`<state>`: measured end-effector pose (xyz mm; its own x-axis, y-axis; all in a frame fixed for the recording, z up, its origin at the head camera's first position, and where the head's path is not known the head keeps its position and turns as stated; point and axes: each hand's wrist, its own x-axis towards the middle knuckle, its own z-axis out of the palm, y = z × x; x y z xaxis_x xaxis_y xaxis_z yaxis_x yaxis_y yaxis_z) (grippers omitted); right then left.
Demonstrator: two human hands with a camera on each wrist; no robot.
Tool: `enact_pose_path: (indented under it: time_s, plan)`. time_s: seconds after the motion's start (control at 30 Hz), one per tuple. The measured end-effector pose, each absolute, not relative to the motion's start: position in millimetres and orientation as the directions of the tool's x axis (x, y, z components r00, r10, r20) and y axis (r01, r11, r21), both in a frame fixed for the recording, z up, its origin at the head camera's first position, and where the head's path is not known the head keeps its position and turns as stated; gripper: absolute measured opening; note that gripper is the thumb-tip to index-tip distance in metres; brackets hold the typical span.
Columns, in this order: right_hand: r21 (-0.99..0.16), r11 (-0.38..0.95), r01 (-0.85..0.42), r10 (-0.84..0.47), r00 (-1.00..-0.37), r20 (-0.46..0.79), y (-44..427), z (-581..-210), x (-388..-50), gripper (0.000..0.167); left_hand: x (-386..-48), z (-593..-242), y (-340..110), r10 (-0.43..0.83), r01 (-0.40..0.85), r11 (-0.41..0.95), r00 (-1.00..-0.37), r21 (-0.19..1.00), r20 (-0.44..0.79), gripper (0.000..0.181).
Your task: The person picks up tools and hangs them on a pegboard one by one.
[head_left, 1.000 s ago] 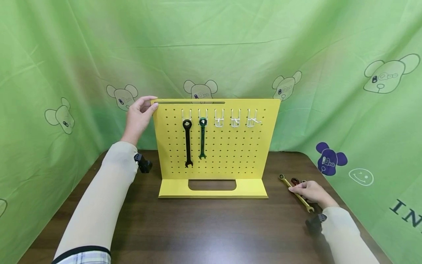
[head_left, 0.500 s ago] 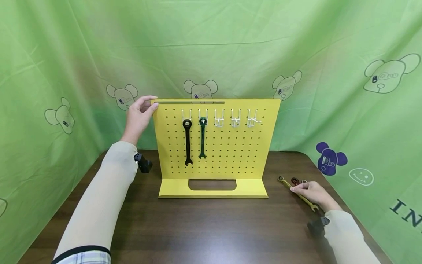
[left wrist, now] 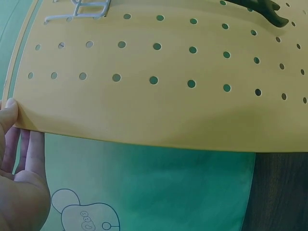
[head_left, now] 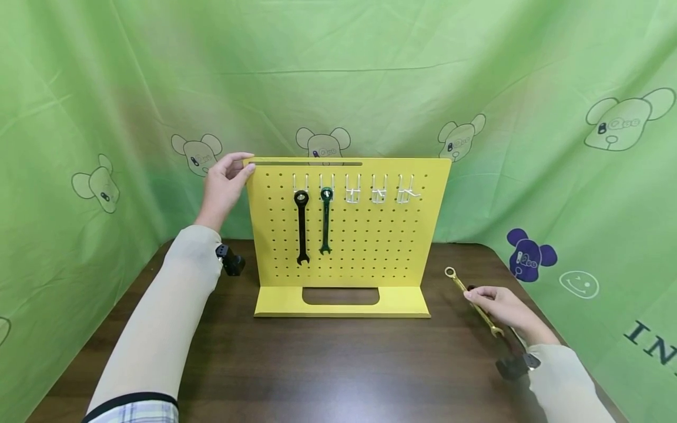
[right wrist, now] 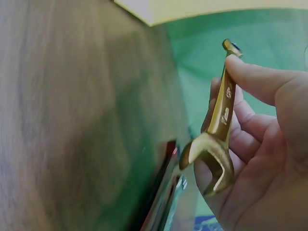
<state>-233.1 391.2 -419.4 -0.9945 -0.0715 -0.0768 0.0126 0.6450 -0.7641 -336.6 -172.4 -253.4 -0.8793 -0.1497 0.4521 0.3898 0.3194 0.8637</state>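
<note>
My right hand (head_left: 502, 308) pinches a gold combination wrench (right wrist: 224, 108) between thumb and fingers, its ring end pointing toward the pegboard and its open end toward me. In the right wrist view the wrench appears lifted off the table. At the upper left corner of a yellow pegboard (head_left: 365, 235), my left hand (head_left: 222, 191) grips the edge, thumb in front and fingers behind. A black wrench (head_left: 302, 229) and a green wrench (head_left: 325, 223) hang from hooks on the board. To their right, several white wire hooks (head_left: 378, 194) hold nothing.
More wrenches (right wrist: 161, 187), one with a red end, lie on the brown table (head_left: 317, 364) beneath my right hand, mostly hidden in the head view. The board's yellow base (head_left: 275, 302) stands on the table. Green printed cloth (head_left: 370, 76) surrounds the back and sides.
The gold wrench has risen and turned a little in my right hand, which has shifted slightly to the right. My left hand keeps its hold on the board. The hanging black wrench has stopped swaying.
</note>
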Motion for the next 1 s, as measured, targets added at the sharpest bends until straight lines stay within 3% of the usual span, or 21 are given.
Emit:
enact_pose_path:
  time_s: [0.13, 0.33, 0.73, 1.0]
  plan:
    - [-0.774, 0.632, -0.025, -0.099, -0.994, -0.049, 377, -410, -233, 0.045, -337, -254, -173, -0.151, 0.392, 0.320, -0.878, 0.862, 0.455, 0.032]
    - [-0.859, 0.512, -0.015, -0.122, -0.991, -0.055, 351, -396, -235, 0.039, -338, -254, -174, -0.147, 0.391, 0.323, -0.879, 0.862, 0.454, 0.033]
    - [-0.845, 0.479, -0.238, -0.275, -0.955, 0.114, 300, -377, -249, 0.025, -339, -255, -174, -0.146, 0.385, 0.326, -0.882, 0.864, 0.448, 0.034]
    - [-0.840, 0.449, -0.304, -0.306, -0.936, 0.175, 264, -358, -259, 0.025, -340, -255, -174, -0.143, 0.385, 0.329, -0.883, 0.863, 0.448, 0.034]
